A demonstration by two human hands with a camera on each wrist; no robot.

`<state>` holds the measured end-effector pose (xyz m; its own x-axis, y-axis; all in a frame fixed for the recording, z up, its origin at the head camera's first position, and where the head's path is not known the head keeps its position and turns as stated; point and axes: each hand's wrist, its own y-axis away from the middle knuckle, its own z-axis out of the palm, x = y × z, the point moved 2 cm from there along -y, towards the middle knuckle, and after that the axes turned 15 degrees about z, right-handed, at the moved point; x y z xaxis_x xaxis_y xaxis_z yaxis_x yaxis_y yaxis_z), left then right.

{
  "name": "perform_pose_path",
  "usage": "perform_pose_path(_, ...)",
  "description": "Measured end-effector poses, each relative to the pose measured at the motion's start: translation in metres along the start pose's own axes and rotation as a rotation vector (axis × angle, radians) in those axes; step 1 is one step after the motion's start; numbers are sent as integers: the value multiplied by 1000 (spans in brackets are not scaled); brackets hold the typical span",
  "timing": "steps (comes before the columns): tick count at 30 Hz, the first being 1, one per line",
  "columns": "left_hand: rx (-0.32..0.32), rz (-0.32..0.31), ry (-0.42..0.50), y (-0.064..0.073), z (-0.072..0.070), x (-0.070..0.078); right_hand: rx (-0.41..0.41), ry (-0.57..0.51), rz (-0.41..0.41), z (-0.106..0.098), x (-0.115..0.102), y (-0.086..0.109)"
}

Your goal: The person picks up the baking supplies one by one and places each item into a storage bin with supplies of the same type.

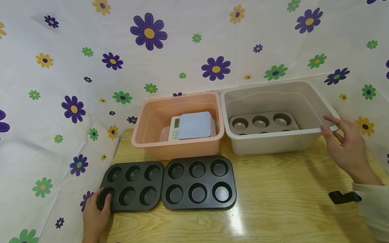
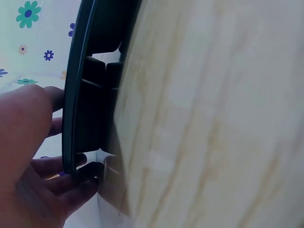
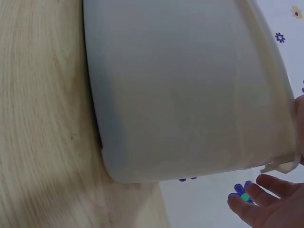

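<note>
Along the near left of the table (image 1: pixel 273 184), I see on my feed a dark muffin pan (image 1: pixel 138 182) with six cups, and the person's left hand (image 1: pixel 95 214) grips it at its near left corner. From the left wrist camera I can make out fingers curled round the rim, some of them below it. I cannot tell whether that corner is raised off the wood.

Just to the right, a second dark pan (image 1: pixel 199 179) lies flat, also with six cups, its side edge meeting the first one or very nearly so.

Over on the far right, I have the right hand (image 1: pixel 347 145) at the near right corner of a cream bin (image 1: pixel 273 145). Thumb and forefinger reach over the rim; the right wrist camera gives me other fingers spread outside the wall. Whether they pinch the rim, I cannot tell. Inside this bin I find a tan muffin pan (image 1: pixel 270 123), partly hidden by the near wall.

Beside it stands a peach bin (image 1: pixel 182 150) holding a kitchen scale (image 1: pixel 194 125) with a pale top plate and a small display. Behind everything I get a white cloth (image 1: pixel 179 50) printed with purple, yellow and green flowers. A light sleeve (image 1: pixel 372 212) covers the right forearm.
</note>
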<state>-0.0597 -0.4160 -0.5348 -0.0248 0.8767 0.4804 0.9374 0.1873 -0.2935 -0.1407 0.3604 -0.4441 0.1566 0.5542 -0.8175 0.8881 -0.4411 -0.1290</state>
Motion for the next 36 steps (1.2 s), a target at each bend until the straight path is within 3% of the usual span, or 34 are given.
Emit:
perform_pose_path(5,-16,-19,3,0,-1,0,-13,-54,-9,3,9,0)
perform_pose_path(13,-11,-39,3,3,2,-4,-164,-71,-3,9,23,2)
perform_pose_path(23,6,-22,0,1,5,-8,-39,-177,-91,21,27,-2)
perform_pose_path(36,-10,-72,-2,0,8,-11,39,-256,-90,28,28,3)
